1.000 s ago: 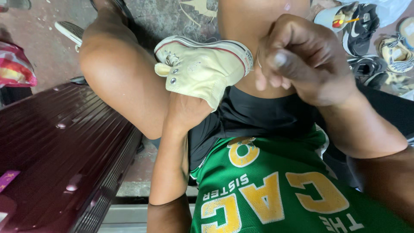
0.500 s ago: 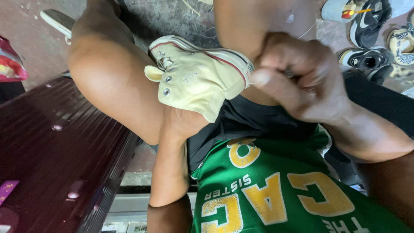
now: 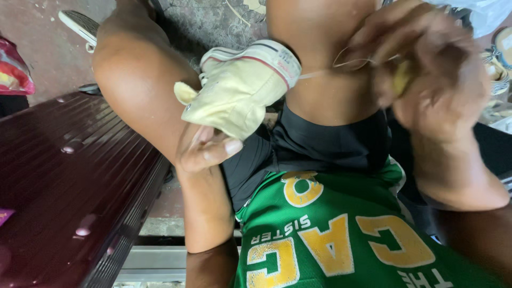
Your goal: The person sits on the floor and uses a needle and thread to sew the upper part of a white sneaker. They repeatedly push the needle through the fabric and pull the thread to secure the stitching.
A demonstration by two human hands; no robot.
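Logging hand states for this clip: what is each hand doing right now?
Left hand: closed on the cream canvas shoe from below.
Right hand: blurred, fingers pinching a thin thread.

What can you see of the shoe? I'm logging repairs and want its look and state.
The shoe is a pale cream canvas sneaker with a white rubber sole edged by a red and a dark stripe. It looks worn and faintly soiled. It lies tilted between the knees, sole edge up and to the right. The left hand holds it from below. A thin thread runs from its sole edge to the blurred right hand.
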